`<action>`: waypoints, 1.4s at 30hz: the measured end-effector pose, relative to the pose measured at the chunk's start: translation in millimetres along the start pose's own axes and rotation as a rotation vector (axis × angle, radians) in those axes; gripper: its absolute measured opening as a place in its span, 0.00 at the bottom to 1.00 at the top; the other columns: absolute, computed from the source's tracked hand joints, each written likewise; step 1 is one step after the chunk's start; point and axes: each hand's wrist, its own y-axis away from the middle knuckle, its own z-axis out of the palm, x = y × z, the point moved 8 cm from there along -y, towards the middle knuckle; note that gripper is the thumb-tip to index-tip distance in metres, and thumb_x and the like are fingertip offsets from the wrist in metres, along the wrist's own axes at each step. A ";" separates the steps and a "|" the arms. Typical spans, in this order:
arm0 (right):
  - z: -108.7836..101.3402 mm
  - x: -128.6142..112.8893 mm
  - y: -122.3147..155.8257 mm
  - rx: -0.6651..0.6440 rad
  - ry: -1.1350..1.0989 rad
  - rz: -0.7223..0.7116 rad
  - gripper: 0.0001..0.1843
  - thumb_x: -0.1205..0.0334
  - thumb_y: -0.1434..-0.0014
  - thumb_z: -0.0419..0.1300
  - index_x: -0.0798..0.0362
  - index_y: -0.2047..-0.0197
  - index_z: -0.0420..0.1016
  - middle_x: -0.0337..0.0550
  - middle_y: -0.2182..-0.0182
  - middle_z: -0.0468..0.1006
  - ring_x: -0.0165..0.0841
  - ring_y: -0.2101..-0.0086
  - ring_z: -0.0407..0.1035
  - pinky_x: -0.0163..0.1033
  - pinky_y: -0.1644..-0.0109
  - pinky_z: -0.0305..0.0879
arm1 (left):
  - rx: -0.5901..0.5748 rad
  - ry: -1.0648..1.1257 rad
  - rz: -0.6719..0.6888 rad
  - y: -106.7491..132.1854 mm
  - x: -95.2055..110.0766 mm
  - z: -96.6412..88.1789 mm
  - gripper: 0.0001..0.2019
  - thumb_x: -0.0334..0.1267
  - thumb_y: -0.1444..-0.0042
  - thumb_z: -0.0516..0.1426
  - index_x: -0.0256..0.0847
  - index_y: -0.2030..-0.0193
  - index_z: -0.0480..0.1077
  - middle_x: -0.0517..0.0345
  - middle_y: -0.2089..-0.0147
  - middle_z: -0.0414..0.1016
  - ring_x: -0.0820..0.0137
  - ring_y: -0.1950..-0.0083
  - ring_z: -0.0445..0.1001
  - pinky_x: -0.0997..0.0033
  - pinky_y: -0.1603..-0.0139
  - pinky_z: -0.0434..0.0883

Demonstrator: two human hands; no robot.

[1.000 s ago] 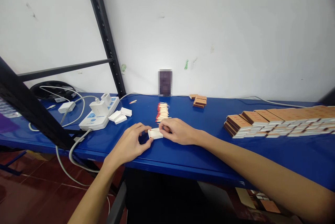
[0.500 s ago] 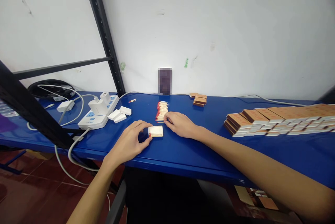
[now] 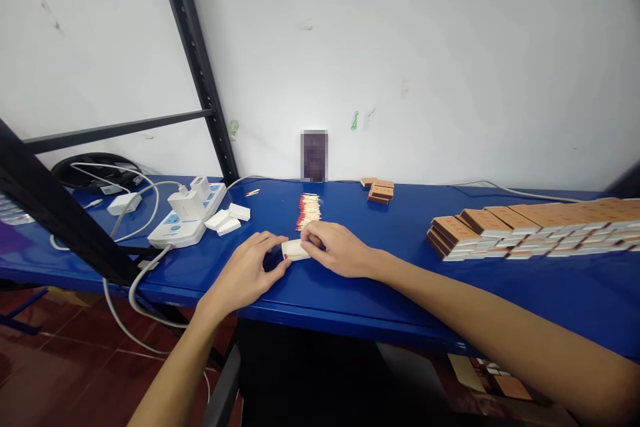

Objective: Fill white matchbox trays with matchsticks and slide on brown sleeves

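Note:
A small white matchbox tray lies on the blue tabletop with a few red-tipped matches along its near side. My left hand grips the tray's left end between thumb and fingers. Over the tray's right end, my right hand is closed in a pinch; whatever is between its fingertips is hidden. Just beyond the tray lies a row of loose matches, red heads to the left. Several white trays rest beyond my left hand.
Stacked matchboxes fill the right side, and a few more matchboxes sit near the wall. A power strip with cables is at left, beside a black metal post. Two or so stray matches lie at the back.
My right hand has moved from the near end of the match row toward me and left, over the tray. My left hand stays on the tray.

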 end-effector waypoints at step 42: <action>-10.7 37.8 -8.5 0.062 0.219 0.168 0.07 0.65 0.37 0.53 0.53 0.59 0.72 0.41 0.68 0.72 0.30 0.68 0.64 0.35 0.65 0.54 | -0.007 0.021 0.009 -0.5 1.7 0.9 0.15 0.40 0.40 0.57 0.44 0.47 0.70 0.56 0.56 0.74 0.64 0.58 0.70 0.63 0.57 0.68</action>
